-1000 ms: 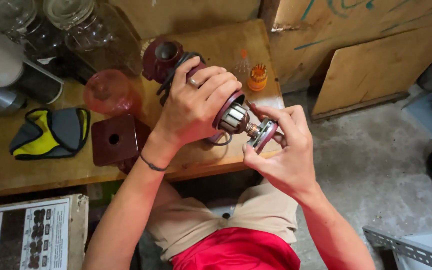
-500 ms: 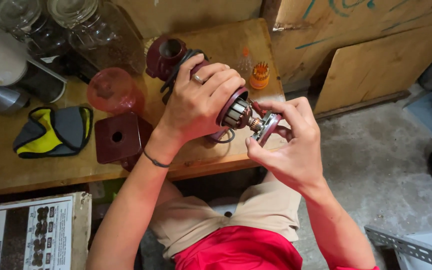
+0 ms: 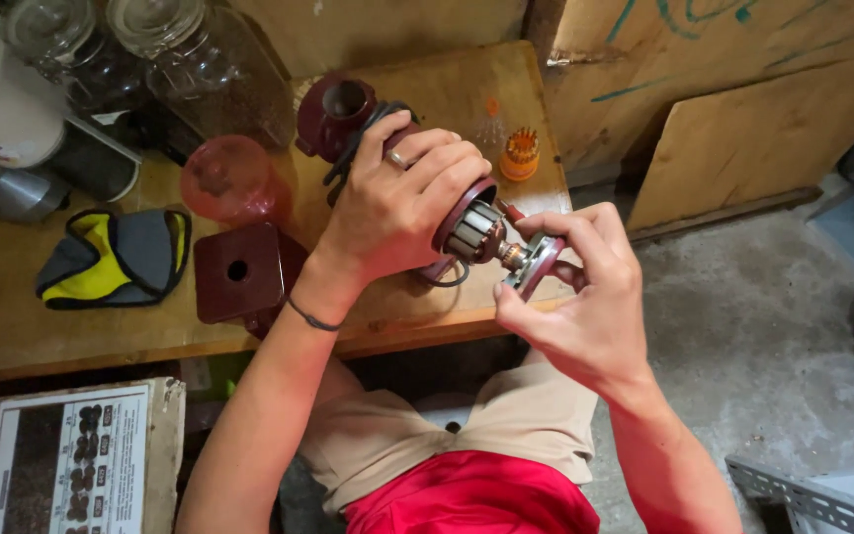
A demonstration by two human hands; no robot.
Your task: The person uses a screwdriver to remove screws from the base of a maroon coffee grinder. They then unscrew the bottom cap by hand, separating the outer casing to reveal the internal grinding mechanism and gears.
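The left hand (image 3: 397, 203) wraps its grip around the dark red motor housing (image 3: 457, 213), fingers curled fully over the top and thumb hidden underneath, so the grip is closed tight on it. Out of the housing's open end, on the side away from the wrist, the copper-and-steel armature (image 3: 474, 233) shows, and its thin shaft (image 3: 514, 255) runs on toward the right hand (image 3: 575, 307).

The right hand's grip is a pinch: forefinger above, thumb below, closed on the small grey end bracket (image 3: 536, 265) that sits on the far end of the shaft. The other fingers fold loosely beneath it.

The long axis of the whole assembly runs from the left grip down and outward to the right grip, tilted slightly toward the person's lap. The two grips sit near each other along that one line, with only the bare armature and shaft between them. The bracket lies wholly within the right hand's reach; the left hand is further from it, on the housing.

The assembly is held in the air just above the front edge of the wooden worktop (image 3: 417, 316). Behind the left grip, a black cable (image 3: 353, 148) loops up to a dark red cup-shaped part (image 3: 338, 109).
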